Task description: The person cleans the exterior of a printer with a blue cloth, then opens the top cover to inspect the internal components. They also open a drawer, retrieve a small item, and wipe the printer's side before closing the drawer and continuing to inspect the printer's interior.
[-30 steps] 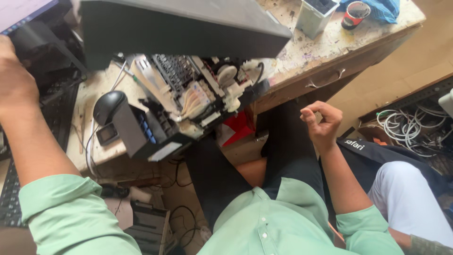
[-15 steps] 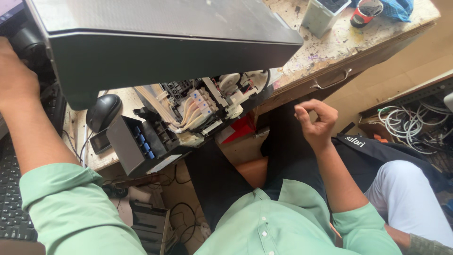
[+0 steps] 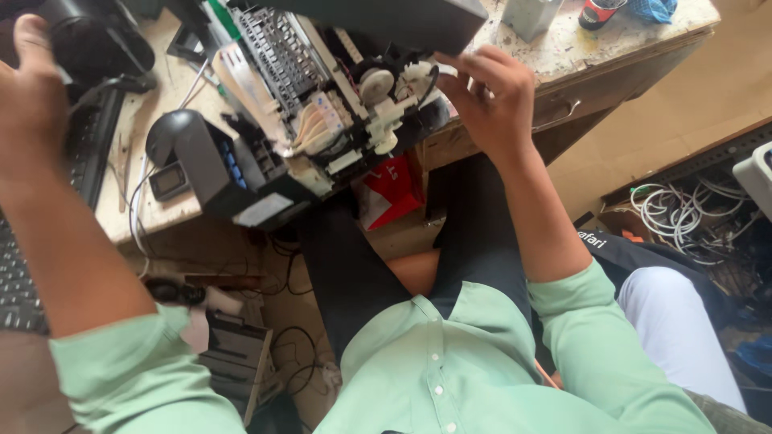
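Observation:
An opened printer [image 3: 241, 173] lies on the worn desk [image 3: 563, 56] with its dark grey lid [image 3: 386, 20] raised, baring white gears [image 3: 390, 88], ribbon cables and a ribbed tray. My right hand [image 3: 490, 100] reaches to the printer's right end, fingers spread, fingertips touching the white plastic parts under the lid's edge. My left hand [image 3: 32, 88] is up at the far left against a dark rounded object [image 3: 96, 40]; its fingers are hidden, so its grip is unclear. Both arms wear light green sleeves.
A black keyboard [image 3: 16, 273] is at the left edge. A white box [image 3: 531, 16], a red cup [image 3: 599, 12] and a blue cloth [image 3: 651, 8] sit at the desk's back. Under the desk is a red bag [image 3: 394, 193]. White cables [image 3: 683, 217] and another person's white-clad leg [image 3: 683, 321] lie to the right.
My right hand rose from a closed fist near my lap to the printer's right end and spread its fingers. The view dropped nearer the printer's insides. My left hand stayed at the left.

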